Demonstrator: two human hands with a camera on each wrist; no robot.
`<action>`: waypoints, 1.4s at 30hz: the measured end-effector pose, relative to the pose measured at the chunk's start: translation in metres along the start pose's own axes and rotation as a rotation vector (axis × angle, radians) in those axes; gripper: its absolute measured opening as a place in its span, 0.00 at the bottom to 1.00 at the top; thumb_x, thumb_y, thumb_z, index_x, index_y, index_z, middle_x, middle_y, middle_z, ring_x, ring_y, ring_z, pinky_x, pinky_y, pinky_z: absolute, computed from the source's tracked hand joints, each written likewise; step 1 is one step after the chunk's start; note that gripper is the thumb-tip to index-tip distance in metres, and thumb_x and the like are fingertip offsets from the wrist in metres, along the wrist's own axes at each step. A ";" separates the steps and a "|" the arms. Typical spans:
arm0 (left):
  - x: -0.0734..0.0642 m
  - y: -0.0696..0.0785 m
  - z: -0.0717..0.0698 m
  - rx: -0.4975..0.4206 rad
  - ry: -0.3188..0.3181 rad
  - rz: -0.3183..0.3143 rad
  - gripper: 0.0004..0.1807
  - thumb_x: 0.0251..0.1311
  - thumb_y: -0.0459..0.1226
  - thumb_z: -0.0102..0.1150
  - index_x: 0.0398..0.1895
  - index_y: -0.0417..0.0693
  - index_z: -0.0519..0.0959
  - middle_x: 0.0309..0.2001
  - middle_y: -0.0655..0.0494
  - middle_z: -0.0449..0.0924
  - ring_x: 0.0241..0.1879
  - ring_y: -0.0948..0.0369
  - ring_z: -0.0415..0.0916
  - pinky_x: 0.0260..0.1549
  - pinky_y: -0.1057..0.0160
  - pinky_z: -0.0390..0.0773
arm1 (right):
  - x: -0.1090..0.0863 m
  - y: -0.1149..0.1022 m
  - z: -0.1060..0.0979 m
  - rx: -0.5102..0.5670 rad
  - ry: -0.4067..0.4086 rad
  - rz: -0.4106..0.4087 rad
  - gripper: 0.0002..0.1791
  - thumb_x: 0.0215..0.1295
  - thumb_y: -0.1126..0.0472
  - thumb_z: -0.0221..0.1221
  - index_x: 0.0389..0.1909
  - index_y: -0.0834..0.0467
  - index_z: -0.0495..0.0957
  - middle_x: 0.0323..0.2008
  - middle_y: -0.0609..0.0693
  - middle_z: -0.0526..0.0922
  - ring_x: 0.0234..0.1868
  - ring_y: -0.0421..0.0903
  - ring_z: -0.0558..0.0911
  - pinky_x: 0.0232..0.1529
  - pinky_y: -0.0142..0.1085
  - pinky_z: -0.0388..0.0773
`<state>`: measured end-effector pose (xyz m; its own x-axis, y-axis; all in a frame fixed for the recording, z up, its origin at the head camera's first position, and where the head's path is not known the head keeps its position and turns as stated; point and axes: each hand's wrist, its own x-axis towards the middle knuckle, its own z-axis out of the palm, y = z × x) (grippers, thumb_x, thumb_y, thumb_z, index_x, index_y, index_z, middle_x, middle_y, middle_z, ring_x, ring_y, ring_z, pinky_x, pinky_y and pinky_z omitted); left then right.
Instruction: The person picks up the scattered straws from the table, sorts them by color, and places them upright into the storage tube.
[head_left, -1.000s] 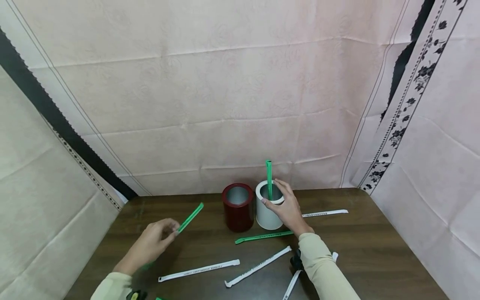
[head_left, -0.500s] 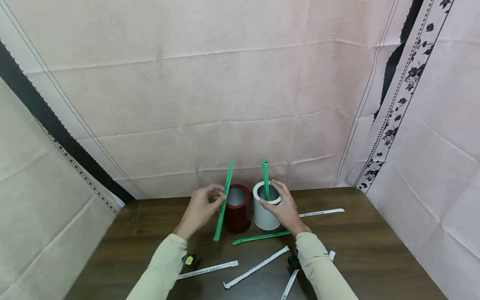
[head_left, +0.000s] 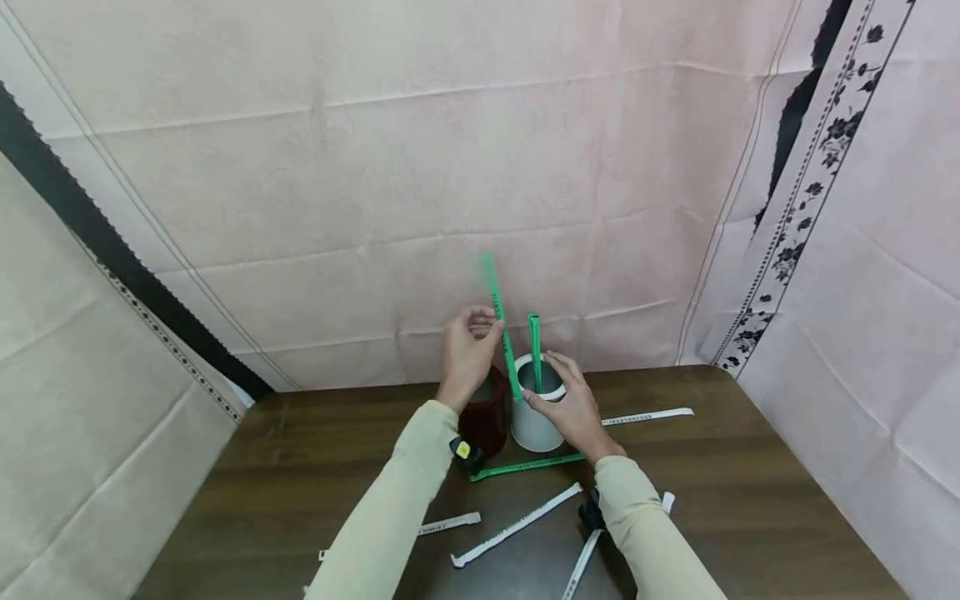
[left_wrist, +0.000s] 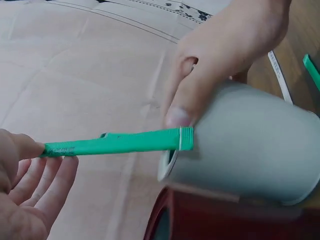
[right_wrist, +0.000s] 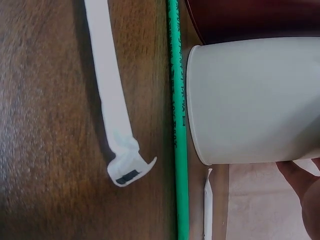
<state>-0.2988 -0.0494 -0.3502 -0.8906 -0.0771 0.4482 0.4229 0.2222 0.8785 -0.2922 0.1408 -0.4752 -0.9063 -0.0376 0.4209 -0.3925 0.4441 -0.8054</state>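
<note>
My left hand (head_left: 467, 354) pinches a green wrapped straw (head_left: 497, 300) near its middle. The straw tilts, and its lower end overlaps the rim of the white cup (head_left: 536, 429); in the left wrist view that crimped end (left_wrist: 186, 138) lies across the cup mouth. Thumb and fingers of my right hand (head_left: 573, 412) hold the cup at its rim. Another green wrapped straw (head_left: 535, 342) stands upright inside the cup. Close by on the left is a dark red cup (head_left: 487, 412), partly hidden behind my left hand and wrist.
On the brown wooden table (head_left: 285, 483), a green wrapped straw (head_left: 528, 465) lies in front of the cups. Several white wrapped straws (head_left: 517, 527) are scattered nearer me and to the right (head_left: 648, 417). A pale cloth (head_left: 450, 167) hangs behind the table.
My left hand has carried the green wrapped straw right and up, from the table's left side to the white cup, turning it from slanted to steep. The right hand keeps its hold on the cup.
</note>
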 end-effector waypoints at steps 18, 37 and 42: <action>0.000 -0.016 0.038 0.065 -0.038 -0.008 0.13 0.70 0.33 0.66 0.55 0.38 0.84 0.43 0.49 0.88 0.42 0.56 0.89 0.41 0.59 0.87 | 0.003 -0.001 -0.001 -0.008 -0.014 0.008 0.45 0.65 0.39 0.72 0.78 0.53 0.68 0.76 0.47 0.64 0.70 0.55 0.72 0.66 0.59 0.75; -0.056 -0.026 -0.035 0.113 -0.770 -0.043 0.09 0.75 0.35 0.62 0.52 0.45 0.87 0.40 0.47 0.88 0.35 0.54 0.89 0.36 0.55 0.89 | -0.002 -0.002 0.000 0.011 -0.005 -0.018 0.44 0.64 0.44 0.74 0.78 0.52 0.69 0.77 0.49 0.65 0.72 0.60 0.72 0.67 0.62 0.72; -0.078 -0.056 -0.041 0.283 -0.862 -0.017 0.10 0.74 0.35 0.63 0.53 0.46 0.87 0.42 0.59 0.89 0.39 0.61 0.87 0.41 0.64 0.86 | -0.002 -0.001 -0.001 0.003 0.003 -0.014 0.45 0.63 0.41 0.73 0.78 0.50 0.68 0.77 0.48 0.64 0.72 0.57 0.71 0.68 0.64 0.69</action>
<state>-0.2463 -0.0959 -0.4274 -0.7608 0.6466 0.0560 0.4527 0.4669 0.7597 -0.2899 0.1414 -0.4745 -0.9002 -0.0414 0.4336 -0.4058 0.4412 -0.8004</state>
